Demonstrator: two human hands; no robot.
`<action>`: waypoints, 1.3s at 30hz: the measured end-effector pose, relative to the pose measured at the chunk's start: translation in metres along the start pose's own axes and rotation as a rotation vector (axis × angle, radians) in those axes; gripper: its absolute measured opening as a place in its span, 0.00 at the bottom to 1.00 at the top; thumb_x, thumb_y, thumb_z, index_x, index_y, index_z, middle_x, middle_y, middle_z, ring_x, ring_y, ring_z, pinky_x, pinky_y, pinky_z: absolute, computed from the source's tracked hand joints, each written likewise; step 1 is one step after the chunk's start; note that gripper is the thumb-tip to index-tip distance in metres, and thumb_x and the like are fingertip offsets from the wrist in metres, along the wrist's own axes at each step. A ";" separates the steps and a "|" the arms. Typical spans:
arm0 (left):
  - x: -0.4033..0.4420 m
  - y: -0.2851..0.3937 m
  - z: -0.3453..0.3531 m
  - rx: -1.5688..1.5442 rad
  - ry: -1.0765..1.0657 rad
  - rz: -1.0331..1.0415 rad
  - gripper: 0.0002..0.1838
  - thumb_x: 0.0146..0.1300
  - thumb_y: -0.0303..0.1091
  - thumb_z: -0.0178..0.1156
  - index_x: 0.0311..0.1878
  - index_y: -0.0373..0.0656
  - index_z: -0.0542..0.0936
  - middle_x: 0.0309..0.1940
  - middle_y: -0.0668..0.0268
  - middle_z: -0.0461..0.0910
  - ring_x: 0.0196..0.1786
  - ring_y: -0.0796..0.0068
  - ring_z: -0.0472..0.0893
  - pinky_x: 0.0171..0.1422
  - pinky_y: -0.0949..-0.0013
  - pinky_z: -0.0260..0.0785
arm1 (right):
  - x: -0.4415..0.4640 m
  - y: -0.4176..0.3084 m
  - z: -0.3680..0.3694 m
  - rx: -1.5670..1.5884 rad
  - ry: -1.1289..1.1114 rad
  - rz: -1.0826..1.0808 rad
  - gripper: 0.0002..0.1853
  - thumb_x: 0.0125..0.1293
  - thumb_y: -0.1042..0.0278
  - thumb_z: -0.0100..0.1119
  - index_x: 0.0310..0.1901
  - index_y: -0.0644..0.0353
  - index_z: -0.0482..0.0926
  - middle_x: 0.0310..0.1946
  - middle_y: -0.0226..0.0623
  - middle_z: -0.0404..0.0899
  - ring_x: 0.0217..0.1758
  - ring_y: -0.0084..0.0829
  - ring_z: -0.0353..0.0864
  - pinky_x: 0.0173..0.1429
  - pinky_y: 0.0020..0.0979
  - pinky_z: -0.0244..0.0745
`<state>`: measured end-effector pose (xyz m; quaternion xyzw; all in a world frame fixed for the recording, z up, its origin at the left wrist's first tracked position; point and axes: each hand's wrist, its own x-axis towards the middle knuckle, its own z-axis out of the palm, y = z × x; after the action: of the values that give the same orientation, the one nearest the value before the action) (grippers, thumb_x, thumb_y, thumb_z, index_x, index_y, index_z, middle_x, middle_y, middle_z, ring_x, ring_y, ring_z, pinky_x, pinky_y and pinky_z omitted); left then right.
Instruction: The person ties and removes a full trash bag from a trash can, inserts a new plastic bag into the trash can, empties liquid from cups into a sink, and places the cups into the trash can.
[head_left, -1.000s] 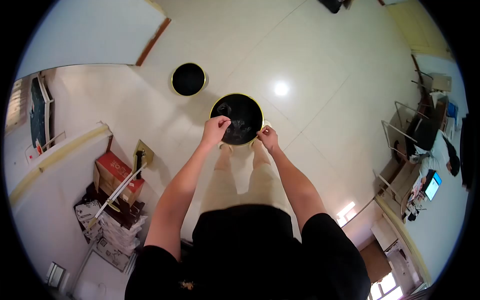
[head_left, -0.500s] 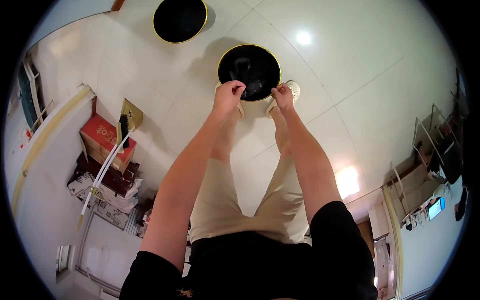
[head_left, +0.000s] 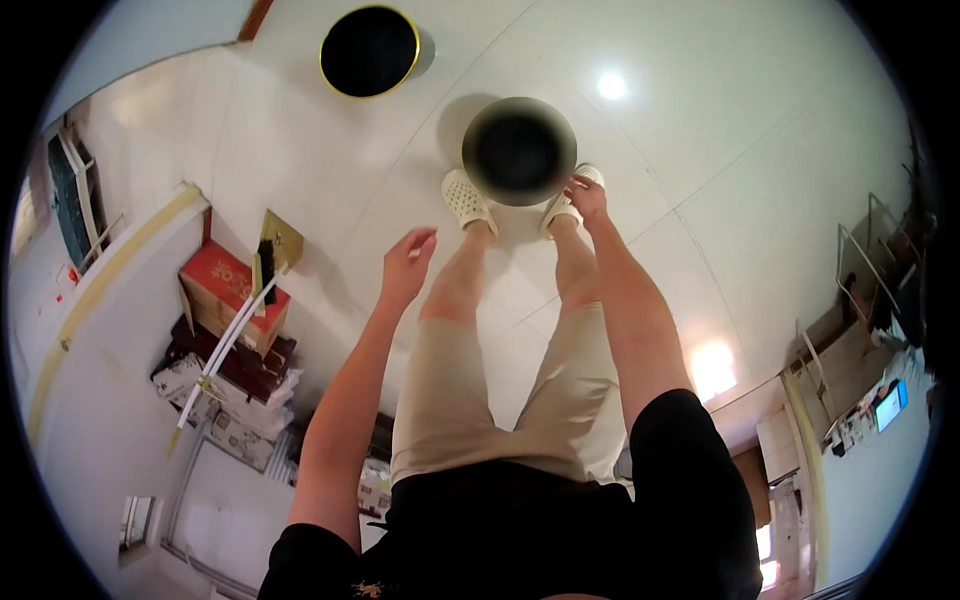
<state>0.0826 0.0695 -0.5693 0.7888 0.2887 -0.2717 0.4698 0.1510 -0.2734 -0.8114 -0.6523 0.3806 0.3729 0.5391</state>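
Observation:
A round black bin [head_left: 519, 151] stands at my feet, its rim and inside blurred, so its contents cannot be made out. My left hand [head_left: 408, 264] is to the lower left of this bin, away from it, with loosely curved fingers and nothing visible in them. Close by the bin's right lower edge is my right hand [head_left: 586, 196], its fingers apart; whether they touch the rim is unclear. A second black bin [head_left: 370, 51] with a yellow rim stands farther off at the upper left.
On the left are a red box [head_left: 221, 276], a dustpan [head_left: 283, 240] with white-handled tools, and stacked items. Pale clogs [head_left: 467, 199] are on my feet beside the near bin. Metal-framed chairs and a desk with a lit screen [head_left: 890, 405] are at the right.
My left hand has drawn back from the near bin, down and left, and its pinch has loosened. My right hand's fingers have spread. The bin's yellow rim, sharp before, is now blurred grey.

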 end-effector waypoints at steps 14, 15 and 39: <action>-0.150 0.162 -0.041 0.287 -0.586 0.469 0.14 0.72 0.37 0.59 0.51 0.35 0.82 0.40 0.57 0.87 0.41 0.69 0.86 0.49 0.68 0.78 | -0.479 -0.070 -0.183 0.109 0.296 -0.524 0.20 0.79 0.53 0.46 0.36 0.61 0.76 0.20 0.32 0.73 0.24 0.24 0.75 0.31 0.30 0.74; -0.155 0.181 -0.046 0.410 -0.612 0.484 0.15 0.72 0.36 0.59 0.52 0.35 0.82 0.41 0.56 0.87 0.43 0.66 0.87 0.50 0.66 0.78 | -0.522 -0.056 -0.190 0.181 0.359 -0.577 0.18 0.80 0.56 0.45 0.37 0.60 0.75 0.21 0.30 0.71 0.23 0.22 0.74 0.30 0.28 0.72; -0.602 0.264 0.586 0.775 -1.267 0.777 0.27 0.76 0.41 0.58 0.73 0.45 0.66 0.47 0.58 0.83 0.42 0.70 0.85 0.41 0.68 0.78 | -0.864 0.570 -0.467 1.423 1.352 -0.562 0.12 0.74 0.62 0.59 0.52 0.59 0.77 0.40 0.33 0.80 0.33 0.22 0.81 0.37 0.25 0.78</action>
<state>-0.2345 -0.6808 -0.2343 0.6357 -0.4361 -0.5623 0.2991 -0.6989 -0.7267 -0.2099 -0.3204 0.5718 -0.5262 0.5418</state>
